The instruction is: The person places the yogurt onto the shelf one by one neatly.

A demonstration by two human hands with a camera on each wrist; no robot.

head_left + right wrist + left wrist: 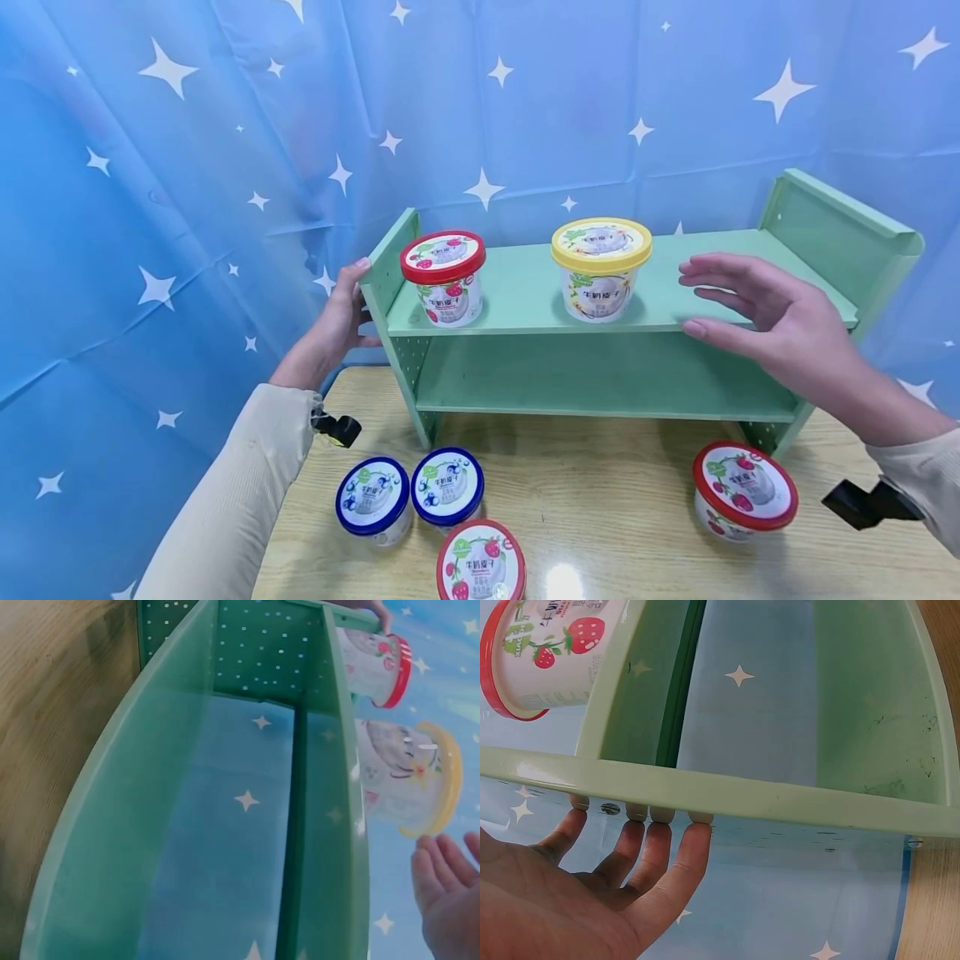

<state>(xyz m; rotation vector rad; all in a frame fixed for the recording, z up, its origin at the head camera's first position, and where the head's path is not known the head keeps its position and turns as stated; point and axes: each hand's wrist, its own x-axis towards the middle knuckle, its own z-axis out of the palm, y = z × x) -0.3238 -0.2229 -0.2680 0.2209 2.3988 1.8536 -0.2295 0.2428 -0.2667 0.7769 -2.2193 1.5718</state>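
A green two-tier shelf [600, 375] stands on the table. My left hand [337, 321] is at its left end; the left wrist view shows the fingertips of that hand [622, 892] touching the outer face of the side panel [780, 796]. On the upper board stand a red-lidded tub [448, 279] with strawberry pictures, near the left panel, and a yellow-lidded tub [600, 271] at the middle. My right hand [780, 325] hovers to the right of the yellow-lidded tub, thumb and fingers apart, holding nothing. The right wrist view has this hand [454, 900] just below the yellow lid.
Two blue-lidded tubs [372, 500] [447, 489] stand on the wooden table [600, 517] at front left, with a red-lidded tub [480, 567] nearer. Another red-lidded tub [742, 492] is at front right. A blue star-patterned curtain [225, 208] hangs behind.
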